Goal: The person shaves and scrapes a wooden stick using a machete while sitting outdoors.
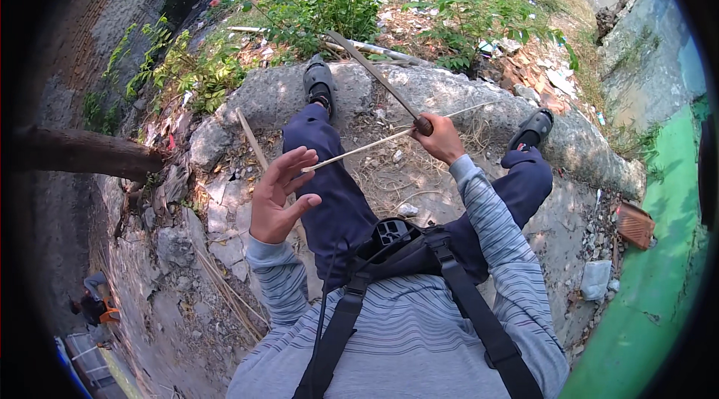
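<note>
A grey shirt [404, 346] with striped sleeves [498, 249] fills six o'clock. Black buckled straps [479, 305] cross it toward five and seven, joining a black pouch [401, 253]; a thin black cable [326, 301] hangs near seven. Navy trousers [329, 204]; dark clogs [318, 78] at eleven and two.

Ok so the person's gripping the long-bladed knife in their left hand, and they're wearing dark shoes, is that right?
Not quite: the head view shows the long-bladed knife gripped in the right hand, not the left hand, which is open. The dark shoes are as you said.
</note>
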A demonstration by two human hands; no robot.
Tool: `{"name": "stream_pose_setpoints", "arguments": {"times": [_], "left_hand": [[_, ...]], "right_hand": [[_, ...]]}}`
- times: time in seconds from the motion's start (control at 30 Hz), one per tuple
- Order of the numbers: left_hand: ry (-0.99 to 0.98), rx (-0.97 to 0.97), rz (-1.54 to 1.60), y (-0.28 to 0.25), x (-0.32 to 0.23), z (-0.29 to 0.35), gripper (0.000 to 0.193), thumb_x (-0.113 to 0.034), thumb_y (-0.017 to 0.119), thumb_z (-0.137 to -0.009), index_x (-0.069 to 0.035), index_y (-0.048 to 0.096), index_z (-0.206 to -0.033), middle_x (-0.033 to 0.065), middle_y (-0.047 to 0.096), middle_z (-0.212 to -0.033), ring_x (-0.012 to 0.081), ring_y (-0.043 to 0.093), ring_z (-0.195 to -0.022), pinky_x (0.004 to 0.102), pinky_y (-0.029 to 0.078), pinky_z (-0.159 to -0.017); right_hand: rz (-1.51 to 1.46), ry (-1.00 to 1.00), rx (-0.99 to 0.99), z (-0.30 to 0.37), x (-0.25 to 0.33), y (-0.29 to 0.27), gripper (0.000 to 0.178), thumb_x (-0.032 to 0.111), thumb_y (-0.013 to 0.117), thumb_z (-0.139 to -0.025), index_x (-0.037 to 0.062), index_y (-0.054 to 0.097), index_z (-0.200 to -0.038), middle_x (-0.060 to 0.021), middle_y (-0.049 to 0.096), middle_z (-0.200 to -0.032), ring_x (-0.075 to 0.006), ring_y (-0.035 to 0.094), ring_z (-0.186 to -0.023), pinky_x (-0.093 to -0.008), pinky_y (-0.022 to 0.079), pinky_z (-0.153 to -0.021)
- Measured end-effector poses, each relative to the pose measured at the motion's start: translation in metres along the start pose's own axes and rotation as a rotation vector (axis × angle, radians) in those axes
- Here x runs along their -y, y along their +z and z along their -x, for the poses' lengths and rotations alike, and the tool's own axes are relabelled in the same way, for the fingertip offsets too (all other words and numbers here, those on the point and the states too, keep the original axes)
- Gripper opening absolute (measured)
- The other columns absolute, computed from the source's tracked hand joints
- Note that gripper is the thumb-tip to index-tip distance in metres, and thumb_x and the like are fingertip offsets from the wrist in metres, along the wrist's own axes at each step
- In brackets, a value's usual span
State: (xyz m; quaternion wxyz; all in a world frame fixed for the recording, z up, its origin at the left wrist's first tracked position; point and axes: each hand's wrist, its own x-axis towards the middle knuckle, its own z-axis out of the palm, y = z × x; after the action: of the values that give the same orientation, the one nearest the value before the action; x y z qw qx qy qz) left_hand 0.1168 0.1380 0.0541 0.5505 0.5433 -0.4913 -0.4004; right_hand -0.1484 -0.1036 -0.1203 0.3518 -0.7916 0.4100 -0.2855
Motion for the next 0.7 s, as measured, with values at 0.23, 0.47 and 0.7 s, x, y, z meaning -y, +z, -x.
{"name": "stream_pose_setpoints", "arguments": {"times": [0.23,0.47,0.7], "left_hand": [[0.574,-0.319,0.003,0.026,0.013,-0.009,0.026,-0.010,0.084,-0.084,0.001,0.067,-0.100,0.0134,0.071,-0.093,0.0286,0.073,-0.091,0.0374,0.062,-0.080],[0.722,-0.315,-0.114,0.048,-0.008,-0.019,0.018,-0.007,0.080,-0.086,0.001,0.067,-0.096,0.0136,0.071,-0.086,0.0261,0.074,-0.082,0.0351,0.062,-0.072],[0.711,-0.346,-0.283,0.061,-0.014,-0.018,0.018,-0.006,0.080,-0.086,0.000,0.067,-0.096,0.0143,0.072,-0.087,0.0262,0.074,-0.077,0.0342,0.062,-0.068]], "right_hand": [[-0.077,0.041,-0.034,0.016,0.049,-0.010,0.025,0.025,0.080,-0.082,0.0042,0.072,-0.093,-0.0169,0.070,-0.076,-0.0343,0.070,-0.070,-0.0411,0.053,-0.065],[-0.136,0.061,-0.033,0.046,0.082,-0.027,0.037,0.021,0.077,-0.085,0.0048,0.070,-0.118,-0.0143,0.068,-0.071,-0.0229,0.069,-0.064,-0.0365,0.052,-0.063],[-0.302,0.155,0.060,0.092,0.103,-0.058,0.052,0.021,0.071,-0.092,0.0073,0.054,-0.139,0.0027,0.048,-0.057,-0.0047,0.043,-0.053,-0.0277,0.033,-0.053]]}}
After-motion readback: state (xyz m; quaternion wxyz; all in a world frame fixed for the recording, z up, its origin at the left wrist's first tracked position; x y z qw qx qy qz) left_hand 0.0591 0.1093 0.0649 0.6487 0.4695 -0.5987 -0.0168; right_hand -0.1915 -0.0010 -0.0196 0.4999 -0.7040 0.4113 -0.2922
